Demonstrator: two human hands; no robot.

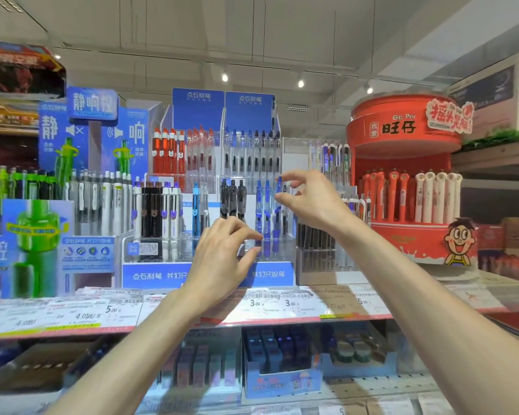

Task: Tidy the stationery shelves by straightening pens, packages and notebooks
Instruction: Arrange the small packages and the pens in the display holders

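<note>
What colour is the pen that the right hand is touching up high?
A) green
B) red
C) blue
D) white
C: the right hand pinches the top of a blue pen standing in the clear display rack, beside other blue pens.

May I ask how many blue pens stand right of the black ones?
3: left blue pen, middle blue pen, right blue pen beside the right hand; others may be hidden.

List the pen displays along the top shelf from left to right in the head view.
Green-and-blue display → white and black pens → blue tiered pen stand, where the left hand and right hand work at the blue pens → clear acrylic pen box → red round gel pen display.
</note>
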